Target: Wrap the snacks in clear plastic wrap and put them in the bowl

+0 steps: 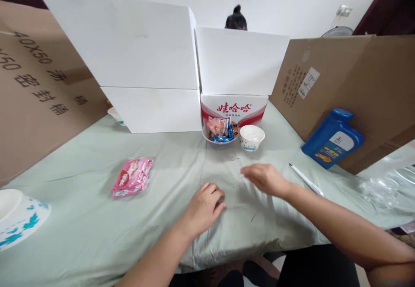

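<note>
My left hand rests on the pale green cloth with its fingers loosely bent and the thumb apart. Nothing shows in it. To its right, my right hand is held low over the cloth, fingers stretched toward the left and slightly blurred; no held object is visible. Beyond the hands stand a bowl filled with wrapped snacks and, touching or close beside it, a white paper cup with a blue pattern. A white pen lies to the right of my right hand. Thin dark strands lie on the cloth.
A pink snack packet lies at left, with a patterned paper bowl nearer. White boxes and brown cartons wall the table. A blue bottle leans at right near clear plastic. A person's head shows behind.
</note>
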The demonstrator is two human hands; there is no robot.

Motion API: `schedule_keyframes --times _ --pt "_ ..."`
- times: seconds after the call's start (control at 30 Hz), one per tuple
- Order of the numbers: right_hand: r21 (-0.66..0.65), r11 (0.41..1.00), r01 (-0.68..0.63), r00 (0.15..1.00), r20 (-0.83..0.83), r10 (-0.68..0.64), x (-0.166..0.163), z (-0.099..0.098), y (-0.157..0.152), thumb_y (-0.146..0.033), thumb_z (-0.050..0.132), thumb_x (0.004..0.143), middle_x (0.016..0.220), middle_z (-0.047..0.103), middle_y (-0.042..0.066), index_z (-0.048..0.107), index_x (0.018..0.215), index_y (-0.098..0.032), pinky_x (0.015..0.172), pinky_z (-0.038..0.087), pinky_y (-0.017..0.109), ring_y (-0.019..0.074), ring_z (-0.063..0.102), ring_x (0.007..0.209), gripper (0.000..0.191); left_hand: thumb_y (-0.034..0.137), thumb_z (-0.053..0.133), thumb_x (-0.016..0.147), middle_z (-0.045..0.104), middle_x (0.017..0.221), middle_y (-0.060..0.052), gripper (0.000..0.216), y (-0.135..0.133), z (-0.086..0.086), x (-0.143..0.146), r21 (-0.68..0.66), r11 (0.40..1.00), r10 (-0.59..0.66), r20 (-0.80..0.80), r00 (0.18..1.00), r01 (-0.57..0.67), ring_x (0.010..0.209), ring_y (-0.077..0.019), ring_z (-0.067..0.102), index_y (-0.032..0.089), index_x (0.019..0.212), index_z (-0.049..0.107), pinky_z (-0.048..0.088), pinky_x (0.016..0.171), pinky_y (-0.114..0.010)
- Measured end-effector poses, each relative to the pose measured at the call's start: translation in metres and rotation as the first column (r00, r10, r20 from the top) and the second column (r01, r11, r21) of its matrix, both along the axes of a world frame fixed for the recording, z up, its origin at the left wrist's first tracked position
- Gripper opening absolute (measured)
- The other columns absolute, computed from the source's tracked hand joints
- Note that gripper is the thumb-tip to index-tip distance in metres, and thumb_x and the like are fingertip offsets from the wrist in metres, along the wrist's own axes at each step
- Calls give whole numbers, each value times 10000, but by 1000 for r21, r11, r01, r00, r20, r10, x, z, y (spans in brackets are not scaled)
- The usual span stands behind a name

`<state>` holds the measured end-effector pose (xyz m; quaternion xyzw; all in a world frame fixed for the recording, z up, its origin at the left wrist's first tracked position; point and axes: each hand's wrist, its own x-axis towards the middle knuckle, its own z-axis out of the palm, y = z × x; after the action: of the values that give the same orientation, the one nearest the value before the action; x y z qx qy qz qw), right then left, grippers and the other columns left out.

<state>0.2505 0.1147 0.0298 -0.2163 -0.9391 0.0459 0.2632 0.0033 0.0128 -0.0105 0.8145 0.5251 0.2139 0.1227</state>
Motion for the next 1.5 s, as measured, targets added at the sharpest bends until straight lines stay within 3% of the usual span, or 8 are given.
schedule_keyframes --times 0.2,0.4,0.67,0.87,0.97,1.27,1.4,1.5 --pt "149 804 576 818 -89 -569 -5 51 90 -332 311 1019 1323 621 105 600 1279 -186 1044 429 411 239 559 1237 416 187 661 841 621 966 -57 153 -2 6 -1 -41 999 -13 -21 1000 12 972 -240 539 168 992 669 488 890 -400" --pt "51 851 523 732 485 -479 -28 30 130 -534 453 940 1209 690 124 684 1168 -182 1081 344 521 311 599 1167 479 239 677 840 629 994 -72 151 -2 18 -3 -100 994 -54 -45 998 49 1003 -249 550 172 975 685 488 891 -380" --pt "108 871 480 861 134 -491 -1 12 111 -520 407 938 1433 506 169 533 1338 -132 1087 353 508 337 400 1369 572 266 643 846 647 1208 -88 308 5 25 -39 -6 973 232 61 971 -232 1163 -257 562 215 1150 664 406 1056 -413" --pt "204 880 430 899 -4 -438 57 -27 51 -550 419 928 1288 606 148 588 1227 -186 1013 415 506 331 504 1252 500 440 637 812 361 1519 -132 585 10 39 -106 55 370 929 -27 369 -927 1411 -427 234 235 1347 521 217 1121 -618" --pt "219 773 595 794 -10 -608 91 -53 28 -531 435 908 1244 620 155 605 1187 -175 993 415 516 339 520 1210 484 423 667 774 322 1537 -162 708 11 35 -128 -107 292 946 -116 304 -950 1383 -468 254 233 1414 432 274 1069 -646" --pt "141 533 834 538 4 -843 107 -73 -1 -388 452 883 1259 557 165 632 1136 -167 967 390 505 341 470 1169 381 285 652 716 592 1235 -153 498 12 35 -105 -86 526 845 166 508 -846 1166 -377 529 194 1201 585 440 970 -526" --pt "102 432 896 428 63 -902 97 -63 -4 -399 455 876 1213 566 175 632 1137 -146 937 391 495 358 463 1134 404 411 429 873 666 904 -71 380 7 30 -55 -322 829 551 606 573 -456 781 -225 640 154 1115 571 532 703 -354" --pt "96 384 918 375 99 -922 96 -59 -7 -385 465 867 1182 572 190 617 1164 -123 928 394 482 357 483 1098 424 477 369 917 645 751 -39 393 5 18 -15 -351 895 444 646 621 -275 666 -183 608 154 929 592 513 626 -303"
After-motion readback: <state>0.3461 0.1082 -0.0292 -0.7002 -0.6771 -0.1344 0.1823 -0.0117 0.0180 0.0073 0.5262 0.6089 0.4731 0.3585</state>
